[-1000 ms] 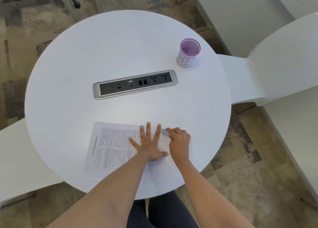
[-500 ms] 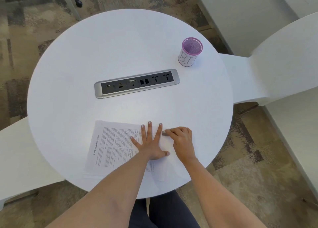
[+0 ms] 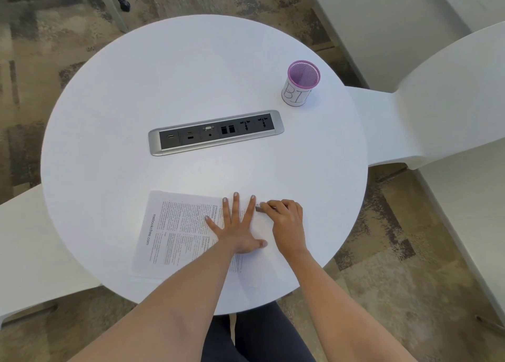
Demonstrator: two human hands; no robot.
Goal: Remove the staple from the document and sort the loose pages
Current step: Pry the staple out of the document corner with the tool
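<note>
A stapled printed document (image 3: pixel 175 230) lies sideways on the near part of the round white table (image 3: pixel 191 83). My left hand (image 3: pixel 237 226) rests flat on its right half, fingers spread, pressing the pages down. Beside it, my right hand (image 3: pixel 287 222) is closed around a small grey staple remover (image 3: pixel 259 208), whose tip sits at the document's far right corner, next to my left index finger. The staple itself is too small to see.
A pink mesh cup (image 3: pixel 300 84) with a white label stands at the table's far right. A silver power and data socket strip (image 3: pixel 216 132) is set into the table's middle. White chairs (image 3: pixel 437 110) stand to the right and left.
My right hand has slid the staple remover a little leftward, closer to my left index finger and the document's corner. My left hand stays flat on the pages.
</note>
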